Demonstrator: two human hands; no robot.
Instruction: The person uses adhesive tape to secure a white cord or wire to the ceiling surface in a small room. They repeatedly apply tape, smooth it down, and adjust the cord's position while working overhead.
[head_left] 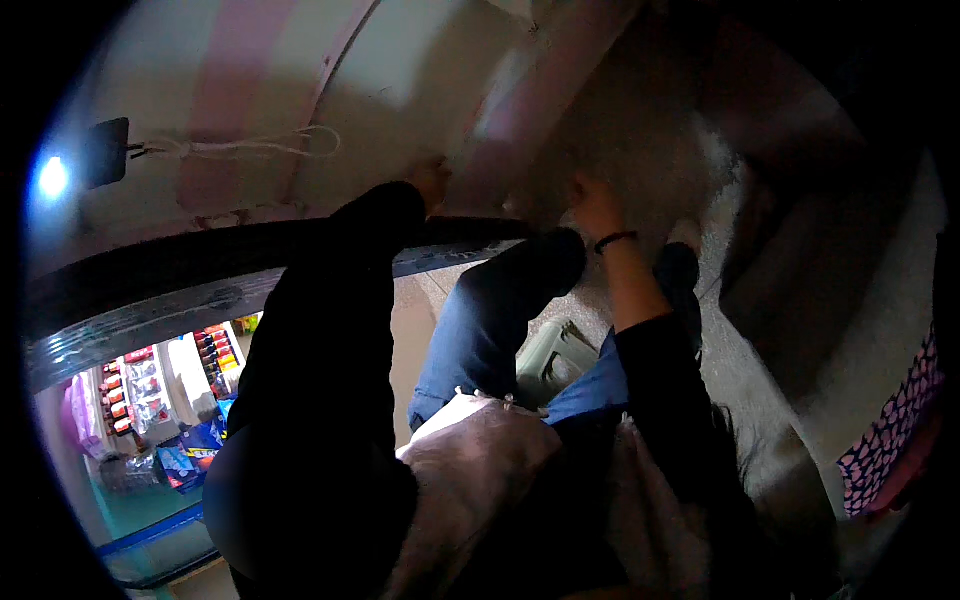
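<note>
My left hand, at the end of a black sleeve, is at the near part of a pale surface with faded pink stripes. Its fingers look curled, but deep shadow hides what they may hold. To its right, above my knees, my right hand is raised with the fingers folded in and a dark bracelet round the wrist. Anything pinched in it is too small or dark to make out. The two hands are apart.
A bright lamp shines at far left beside a black rectangular object with a white cord. Below the dark counter edge, small colourful packages fill a case. A pale plastic stool and patterned cloth are nearby.
</note>
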